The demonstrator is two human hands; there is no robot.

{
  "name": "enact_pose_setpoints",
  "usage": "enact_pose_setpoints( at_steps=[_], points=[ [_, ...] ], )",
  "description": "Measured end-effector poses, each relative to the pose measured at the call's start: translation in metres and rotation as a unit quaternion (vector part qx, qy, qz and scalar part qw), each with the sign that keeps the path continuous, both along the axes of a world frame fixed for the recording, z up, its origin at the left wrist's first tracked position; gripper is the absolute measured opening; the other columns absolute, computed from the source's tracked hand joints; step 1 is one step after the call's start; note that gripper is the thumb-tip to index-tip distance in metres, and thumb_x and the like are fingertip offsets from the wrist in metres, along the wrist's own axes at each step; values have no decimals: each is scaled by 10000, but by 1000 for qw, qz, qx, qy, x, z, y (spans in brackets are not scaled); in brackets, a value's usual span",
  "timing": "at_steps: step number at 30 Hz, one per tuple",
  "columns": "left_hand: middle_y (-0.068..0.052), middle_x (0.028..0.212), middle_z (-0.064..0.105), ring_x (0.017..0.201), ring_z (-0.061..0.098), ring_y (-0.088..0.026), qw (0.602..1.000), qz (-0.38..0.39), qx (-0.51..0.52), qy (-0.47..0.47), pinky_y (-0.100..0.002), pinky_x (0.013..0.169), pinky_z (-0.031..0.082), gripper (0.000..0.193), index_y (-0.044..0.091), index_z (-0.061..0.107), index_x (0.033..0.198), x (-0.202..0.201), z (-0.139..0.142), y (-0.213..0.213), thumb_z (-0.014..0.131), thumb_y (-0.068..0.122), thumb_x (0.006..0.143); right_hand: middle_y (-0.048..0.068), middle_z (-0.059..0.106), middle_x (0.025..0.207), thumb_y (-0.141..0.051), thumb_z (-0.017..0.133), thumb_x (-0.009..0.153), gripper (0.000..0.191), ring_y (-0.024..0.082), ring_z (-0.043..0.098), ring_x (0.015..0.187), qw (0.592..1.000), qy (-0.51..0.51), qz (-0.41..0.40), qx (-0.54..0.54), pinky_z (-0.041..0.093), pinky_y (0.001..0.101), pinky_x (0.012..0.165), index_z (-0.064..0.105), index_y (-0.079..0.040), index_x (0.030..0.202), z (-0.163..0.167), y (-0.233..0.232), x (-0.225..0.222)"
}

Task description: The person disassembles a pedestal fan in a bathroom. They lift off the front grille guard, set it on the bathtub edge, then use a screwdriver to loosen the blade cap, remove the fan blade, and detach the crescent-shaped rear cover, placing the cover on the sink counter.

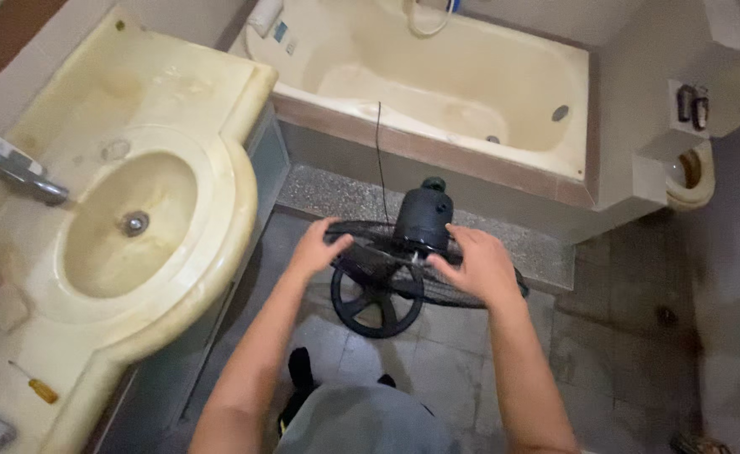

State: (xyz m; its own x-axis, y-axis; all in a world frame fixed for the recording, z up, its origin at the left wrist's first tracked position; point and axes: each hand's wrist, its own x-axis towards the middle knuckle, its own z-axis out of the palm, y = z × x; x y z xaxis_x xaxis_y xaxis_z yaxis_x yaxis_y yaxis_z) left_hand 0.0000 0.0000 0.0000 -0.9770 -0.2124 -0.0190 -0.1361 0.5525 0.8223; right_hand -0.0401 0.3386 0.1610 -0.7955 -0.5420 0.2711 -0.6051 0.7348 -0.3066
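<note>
Fan [412, 252], black, standing on tiled bathroom floor [462, 370] in front of bathtub [437, 92]; round base [376, 304] below, motor housing [423, 217] on top. Left hand [315, 248] gripping wire grille [378, 252] rim, fingers curled over it. Right hand [475, 265] on grille just beside motor, fingers spread (whether pinching anything, cannot tell). Cream sink [134, 219] at left; yellow-handled screwdriver [35, 384] on its counter.

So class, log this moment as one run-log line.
left hand: on fan grille | right hand: by motor housing | fan: floor, beside bathtub
</note>
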Motion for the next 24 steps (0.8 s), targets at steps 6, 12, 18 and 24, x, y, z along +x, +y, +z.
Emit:
enact_pose_setpoints(
  at_steps=[6, 12, 18, 24],
  points=[
    [-195, 1405, 578, 1309, 546, -382, 1000, -4, -3, 29, -465, 1070, 444, 809, 44, 584, 1370, 5, -12, 10, 774, 581, 795, 140, 692, 1284, -524, 824, 735, 782, 334, 603, 1248, 993, 21, 115, -17, 436, 497, 1072, 620, -67, 1335, 34, -97, 25],
    [-281, 1417, 542, 1317, 521, -432, 991, -12, 5, 135, -473, 1084, 426, 958, -66, 472, 1446, 15, -23, -9, 824, 540, 792, 188, 604, 1343, -591, 858, 628, 1121, 376, 539, 1244, 986, 11, 72, 151, 412, 526, 1063, 432, -29, 1500, 21, -183, 25],
    [-194, 1131, 656, 1050, 668, -326, 996, 3, 36, -79, -411, 921, 546, 909, -31, 614, 1189, 6, -25, -30, 836, 668, 653, 162, 668, 1164, -652, 865, 621, 1084, 362, 651, 1086, 934, -42, -37, 353, 510, 465, 911, 484, -59, 1444, -10, -206, 17],
    [-180, 1072, 687, 990, 673, -295, 999, -27, 30, 21, -392, 859, 541, 838, -30, 664, 1148, 5, -25, -23, 867, 629, 671, 129, 713, 1020, -609, 851, 655, 829, 320, 703, 958, 944, -23, -38, 327, 534, 428, 797, 638, -62, 1241, -33, -196, 13]
  ],
)
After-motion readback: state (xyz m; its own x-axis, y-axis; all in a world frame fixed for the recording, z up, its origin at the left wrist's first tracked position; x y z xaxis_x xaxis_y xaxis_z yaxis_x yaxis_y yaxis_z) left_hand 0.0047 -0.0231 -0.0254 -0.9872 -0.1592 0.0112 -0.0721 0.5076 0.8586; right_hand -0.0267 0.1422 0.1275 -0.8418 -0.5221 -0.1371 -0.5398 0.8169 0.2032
